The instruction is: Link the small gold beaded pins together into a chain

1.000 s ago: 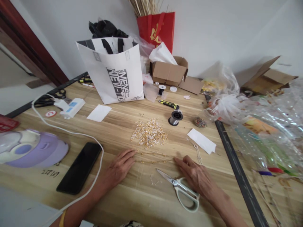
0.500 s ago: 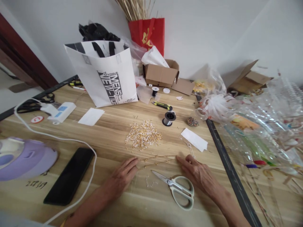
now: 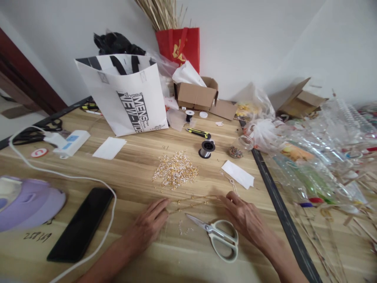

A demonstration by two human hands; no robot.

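A thin gold beaded chain stretches in two strands between my hands, low over the wooden table. At its left end the fingertips of my left hand are together on the strands. My right hand pinches the other end between thumb and fingers; the exact hold is partly hidden. Between my hands, just below the chain, lie scissors with pale handles, blades pointing left. Small clear bits lie left of the blade tips. A pile of gold and silver small pieces sits beyond the chain.
A wire spool, a yellow-black cutter and a bead bag stand behind the pile. White paper lies near my right hand. At left are a phone and white cable. Plastic bottles crowd the right side.
The whole view has shifted slightly, so things appear a little lower and further left. Both hands keep their places at the chain's ends, with hardly any movement.
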